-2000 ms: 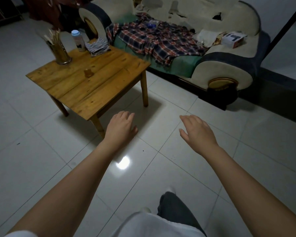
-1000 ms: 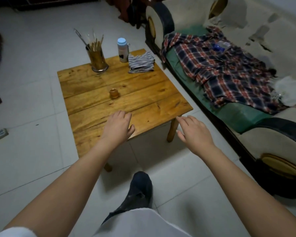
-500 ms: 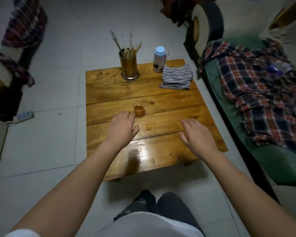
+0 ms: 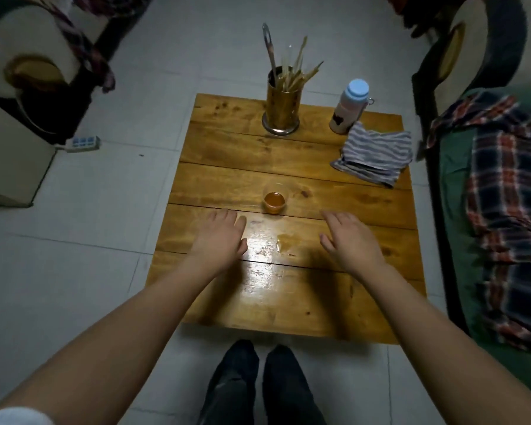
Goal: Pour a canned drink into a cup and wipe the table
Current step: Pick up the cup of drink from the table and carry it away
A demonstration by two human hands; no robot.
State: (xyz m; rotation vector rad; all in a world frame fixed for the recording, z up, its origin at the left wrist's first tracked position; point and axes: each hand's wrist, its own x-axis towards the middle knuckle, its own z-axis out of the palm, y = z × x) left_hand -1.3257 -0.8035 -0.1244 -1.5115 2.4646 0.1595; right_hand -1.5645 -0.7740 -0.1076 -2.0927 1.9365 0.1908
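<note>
A small clear cup [image 4: 274,200] holding amber drink stands near the middle of the low wooden table [image 4: 365,305]. Just in front of it lies a small wet spill [image 4: 284,242] on the wood. A folded striped cloth [image 4: 373,154] lies at the table's far right. A bottle with a light blue cap [image 4: 348,107] stands behind the cloth. My left hand [image 4: 218,237] and my right hand [image 4: 351,240] hover over the table on either side of the spill, palms down, fingers relaxed, holding nothing. No can is in sight.
A metal holder of chopsticks and utensils [image 4: 281,108] stands at the table's far edge. A sofa with a plaid shirt [image 4: 509,216] runs along the right. An armchair [image 4: 19,96] and a power strip [image 4: 83,143] are on the left. My feet [image 4: 258,384] are at the near edge.
I have walked round to face the table squarely and stand at its near edge. Both hands, held out in front, have come over the tabletop.
</note>
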